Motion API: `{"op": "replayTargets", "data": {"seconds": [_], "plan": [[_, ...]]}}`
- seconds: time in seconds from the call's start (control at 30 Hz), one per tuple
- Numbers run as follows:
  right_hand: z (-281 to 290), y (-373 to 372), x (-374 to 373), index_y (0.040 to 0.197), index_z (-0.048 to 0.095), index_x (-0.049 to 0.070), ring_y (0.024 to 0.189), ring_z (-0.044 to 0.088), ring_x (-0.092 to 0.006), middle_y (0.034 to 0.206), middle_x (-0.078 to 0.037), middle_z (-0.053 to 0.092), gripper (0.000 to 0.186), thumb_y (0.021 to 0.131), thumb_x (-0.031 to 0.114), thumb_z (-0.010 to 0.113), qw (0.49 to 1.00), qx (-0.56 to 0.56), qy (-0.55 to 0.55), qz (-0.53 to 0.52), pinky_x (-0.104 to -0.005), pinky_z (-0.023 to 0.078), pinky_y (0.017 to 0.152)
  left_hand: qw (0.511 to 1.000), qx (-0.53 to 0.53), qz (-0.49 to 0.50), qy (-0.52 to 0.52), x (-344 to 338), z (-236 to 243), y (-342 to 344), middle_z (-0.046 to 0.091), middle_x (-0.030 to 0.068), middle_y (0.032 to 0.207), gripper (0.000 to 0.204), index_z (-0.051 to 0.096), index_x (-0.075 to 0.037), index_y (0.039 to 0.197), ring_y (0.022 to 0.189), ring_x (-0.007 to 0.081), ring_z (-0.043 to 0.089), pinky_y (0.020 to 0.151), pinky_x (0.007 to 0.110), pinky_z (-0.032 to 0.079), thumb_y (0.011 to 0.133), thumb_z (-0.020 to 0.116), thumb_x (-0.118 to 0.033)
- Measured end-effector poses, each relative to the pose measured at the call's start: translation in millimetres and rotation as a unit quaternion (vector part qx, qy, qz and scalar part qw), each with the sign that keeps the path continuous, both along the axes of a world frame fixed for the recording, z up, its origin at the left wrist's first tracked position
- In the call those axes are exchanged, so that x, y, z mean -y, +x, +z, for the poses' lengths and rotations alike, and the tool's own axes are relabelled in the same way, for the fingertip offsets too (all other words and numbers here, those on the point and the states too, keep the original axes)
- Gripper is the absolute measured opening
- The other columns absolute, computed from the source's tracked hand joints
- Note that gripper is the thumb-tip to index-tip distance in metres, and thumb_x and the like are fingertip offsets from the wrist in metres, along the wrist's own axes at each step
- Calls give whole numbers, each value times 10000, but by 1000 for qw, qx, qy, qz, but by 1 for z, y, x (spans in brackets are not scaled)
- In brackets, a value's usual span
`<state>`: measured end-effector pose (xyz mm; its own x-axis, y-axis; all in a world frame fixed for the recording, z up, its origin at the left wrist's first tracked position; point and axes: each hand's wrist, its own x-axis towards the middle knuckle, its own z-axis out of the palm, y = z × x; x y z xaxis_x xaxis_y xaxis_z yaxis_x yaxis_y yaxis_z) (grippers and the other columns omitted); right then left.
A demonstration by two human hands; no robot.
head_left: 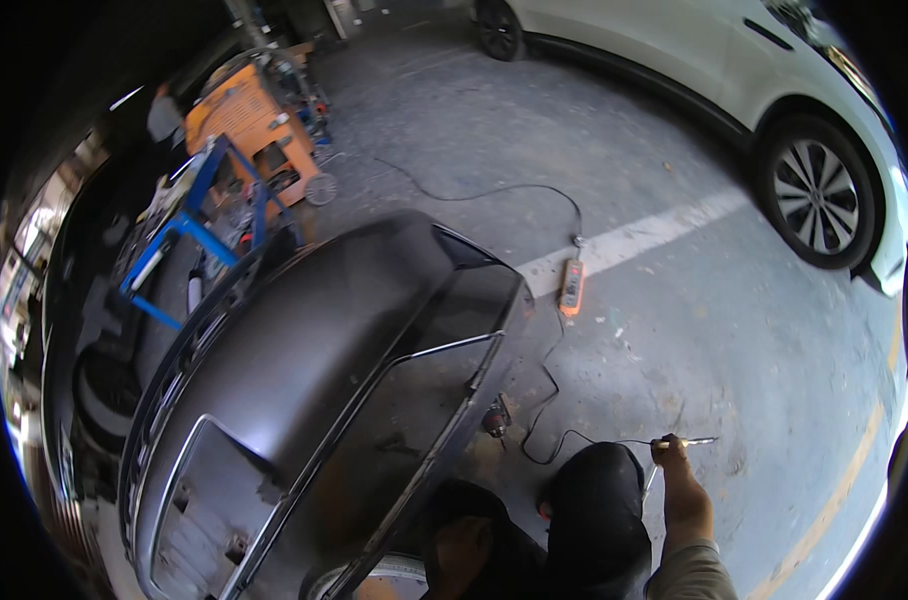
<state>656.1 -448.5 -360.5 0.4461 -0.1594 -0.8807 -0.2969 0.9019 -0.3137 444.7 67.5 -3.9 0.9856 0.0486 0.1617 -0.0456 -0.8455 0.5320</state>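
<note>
My right hand (671, 450) is closed around the pale yellow handle of a soldering iron (696, 441), its metal tip pointing right over the floor. A thin black cord (546, 402) trails from the iron to an orange power strip (572, 288). Low in the view, beside my dark-trousered knee, my left hand (462, 548) is in shadow and its fingers cannot be made out. A dark grey car bumper (324, 290) with chrome trim lies to my left. Between the bumper and my knee, a dark power tool (496, 416), perhaps a drill, lies on the floor.
A white car (654, 50) stands at the far right. An orange wheeled machine (249, 125) and a blue metal frame (189, 225) stand behind the bumper. Another person (164, 115) is at the far left. A cable (484, 190) crosses the grey floor to the power strip.
</note>
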Motion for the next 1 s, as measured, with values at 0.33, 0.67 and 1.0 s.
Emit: {"op": "replayTargets", "data": {"seconds": [0.33, 0.67, 1.0], "plan": [[573, -49, -389, 1036, 581, 67, 503, 396, -54, 704, 34, 468, 292, 1071, 351, 521, 726, 505, -372, 282, -218, 285, 422, 993, 82, 46, -73, -69, -14, -132, 682, 69, 915, 126, 675, -93, 940, 823, 284, 674, 715, 404, 520, 824, 706, -130], [566, -211, -493, 1098, 590, -46, 652, 555, -83, 812, -31, 633, 270, 947, 140, 715, 422, 605, -376, 560, -245, 475, 608, 997, 34, 27, -62, -134, -33, -149, 630, 77, 952, 157, 654, -99, 1015, 803, 294, 666, 649, 404, 551, 875, 662, -169], [555, -174, -529, 1148, 490, -18, 623, 515, -59, 814, -41, 583, 299, 984, 157, 668, 502, 603, -225, 578, -212, 431, 543, 997, 23, 79, 12, -138, -46, -123, 645, 138, 1059, 220, 641, -95, 1066, 940, 360, 651, 826, 471, 531, 875, 668, -200]]}}
